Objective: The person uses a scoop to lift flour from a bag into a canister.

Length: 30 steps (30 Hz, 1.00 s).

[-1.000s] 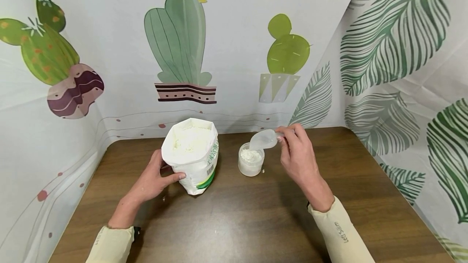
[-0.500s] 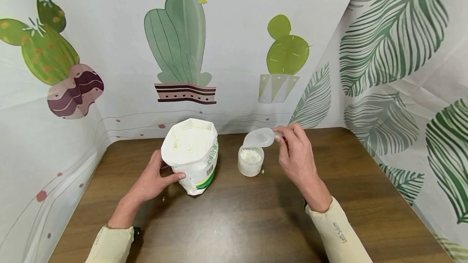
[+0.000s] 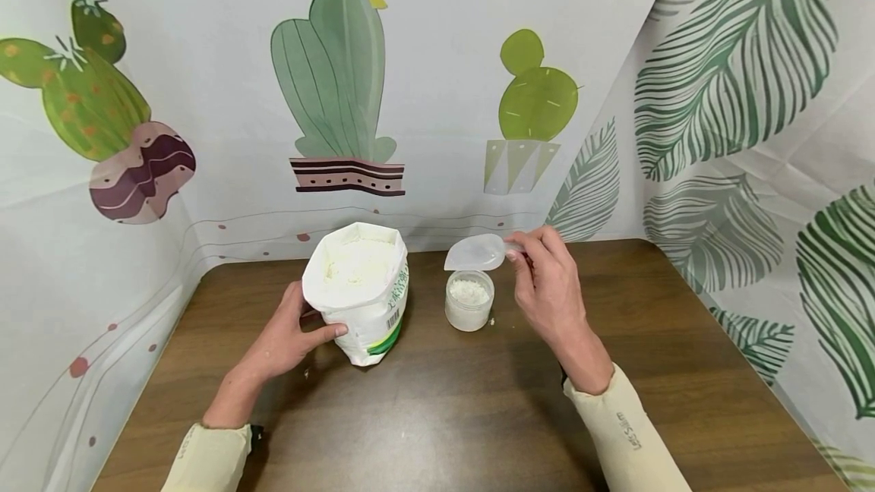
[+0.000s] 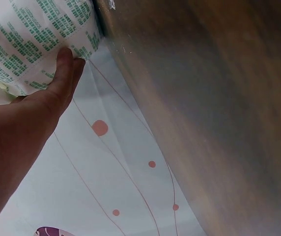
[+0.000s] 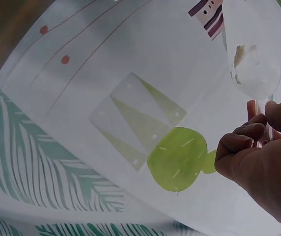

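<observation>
A white paper bag (image 3: pixel 369 321) of flour-like powder stands with its top open on the left part of the table. My left hand (image 3: pixel 285 339) grips its near left side, thumb at the front and fingers round the side. In the left wrist view the fingers lie on the green-printed bag (image 4: pixel 37 39). My right hand (image 3: pixel 550 279) pinches the handle of a translucent plastic scoop (image 3: pixel 475 252), held just above and behind a small clear jar (image 3: pixel 469 317) that contains white powder. In the right wrist view a little powder clings inside the scoop (image 5: pixel 251 64).
The brown wooden table (image 3: pixel 424 416) has its back edge against a white cloth backdrop (image 3: pixel 444 97) printed with cacti and leaves. A few powder crumbs (image 3: pixel 492 320) lie right of the jar.
My right hand has moved the scoop leftward and up, from over the jar's right rim to above its back. The left hand and the bag have stayed put.
</observation>
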Each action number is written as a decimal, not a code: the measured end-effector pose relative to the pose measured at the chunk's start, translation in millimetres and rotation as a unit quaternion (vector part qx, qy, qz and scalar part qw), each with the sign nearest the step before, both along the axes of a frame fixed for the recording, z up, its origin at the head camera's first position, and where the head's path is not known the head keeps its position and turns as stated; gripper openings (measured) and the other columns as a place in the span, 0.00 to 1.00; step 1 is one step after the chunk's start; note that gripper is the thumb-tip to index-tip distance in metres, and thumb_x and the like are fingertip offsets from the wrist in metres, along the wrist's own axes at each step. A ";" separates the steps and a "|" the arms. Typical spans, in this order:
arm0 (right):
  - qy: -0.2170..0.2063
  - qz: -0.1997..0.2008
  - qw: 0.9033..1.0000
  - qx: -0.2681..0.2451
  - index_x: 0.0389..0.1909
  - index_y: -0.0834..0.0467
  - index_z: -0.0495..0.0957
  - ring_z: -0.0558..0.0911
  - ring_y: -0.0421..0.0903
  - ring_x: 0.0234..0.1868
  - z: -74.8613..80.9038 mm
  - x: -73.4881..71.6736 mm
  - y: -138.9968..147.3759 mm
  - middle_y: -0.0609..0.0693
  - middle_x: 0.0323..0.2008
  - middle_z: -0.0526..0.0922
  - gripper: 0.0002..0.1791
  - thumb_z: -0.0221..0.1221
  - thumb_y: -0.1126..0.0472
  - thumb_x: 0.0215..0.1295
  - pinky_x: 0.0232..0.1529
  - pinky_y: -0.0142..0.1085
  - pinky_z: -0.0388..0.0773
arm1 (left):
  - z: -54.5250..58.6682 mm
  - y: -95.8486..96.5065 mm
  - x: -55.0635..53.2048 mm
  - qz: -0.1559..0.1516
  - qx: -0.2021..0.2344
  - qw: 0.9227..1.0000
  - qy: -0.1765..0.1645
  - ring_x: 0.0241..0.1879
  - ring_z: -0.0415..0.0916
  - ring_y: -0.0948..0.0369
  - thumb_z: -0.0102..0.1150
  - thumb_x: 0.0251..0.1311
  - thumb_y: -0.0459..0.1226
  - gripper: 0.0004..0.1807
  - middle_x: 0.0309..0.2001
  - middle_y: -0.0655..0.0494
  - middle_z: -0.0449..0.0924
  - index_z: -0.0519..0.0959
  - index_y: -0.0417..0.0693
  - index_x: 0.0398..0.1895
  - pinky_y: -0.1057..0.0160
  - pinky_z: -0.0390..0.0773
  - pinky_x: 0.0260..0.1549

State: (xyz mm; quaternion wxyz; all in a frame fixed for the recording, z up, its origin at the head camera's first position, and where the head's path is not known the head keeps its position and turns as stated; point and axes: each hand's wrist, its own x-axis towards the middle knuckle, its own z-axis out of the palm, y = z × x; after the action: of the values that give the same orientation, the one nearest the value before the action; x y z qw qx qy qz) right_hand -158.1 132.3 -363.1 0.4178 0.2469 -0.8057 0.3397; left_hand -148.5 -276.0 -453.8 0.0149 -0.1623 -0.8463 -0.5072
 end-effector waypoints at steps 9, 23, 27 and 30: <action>0.003 0.015 1.000 -0.004 0.47 0.67 0.87 0.75 0.47 0.31 6.7 -4.7 -10.8 0.57 0.36 0.78 0.08 0.66 0.72 0.70 0.35 0.31 0.69 | -0.3 -0.4 0.6 -0.003 0.008 1.000 -0.001 0.67 0.62 0.50 0.79 0.61 0.40 0.50 0.68 0.46 0.58 0.56 0.46 0.80 0.36 0.76 0.62; 0.001 0.035 0.999 0.002 0.46 0.68 0.87 0.75 0.48 0.31 21.6 -12.6 -27.3 0.58 0.34 0.77 0.07 0.67 0.73 0.69 0.34 0.34 0.71 | 0.8 -0.9 0.3 -0.006 0.007 1.000 -0.002 0.68 0.62 0.50 0.79 0.61 0.40 0.50 0.68 0.47 0.57 0.56 0.47 0.80 0.41 0.77 0.62; 0.000 0.046 0.999 0.004 0.45 0.68 0.87 0.74 0.48 0.30 24.6 -15.5 -32.8 0.58 0.34 0.77 0.07 0.67 0.72 0.69 0.33 0.36 0.72 | 1.0 -0.6 0.2 -0.008 0.008 1.000 -0.002 0.68 0.62 0.51 0.79 0.61 0.40 0.50 0.69 0.48 0.57 0.56 0.47 0.79 0.44 0.78 0.61; -0.006 0.057 0.998 0.004 0.45 0.68 0.87 0.75 0.48 0.31 27.0 -18.2 -37.8 0.58 0.34 0.77 0.06 0.67 0.72 0.69 0.34 0.37 0.73 | 0.9 -0.5 0.0 -0.009 0.011 1.000 -0.002 0.68 0.63 0.50 0.79 0.61 0.39 0.50 0.69 0.48 0.57 0.56 0.47 0.79 0.43 0.78 0.61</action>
State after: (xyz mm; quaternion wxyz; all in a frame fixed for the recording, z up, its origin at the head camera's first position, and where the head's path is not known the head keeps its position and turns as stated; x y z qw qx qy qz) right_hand -176.3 94.5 -336.1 0.3921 0.2920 -0.7941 0.3611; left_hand -148.5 -276.5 -452.9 0.0101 -0.1684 -0.8393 -0.5169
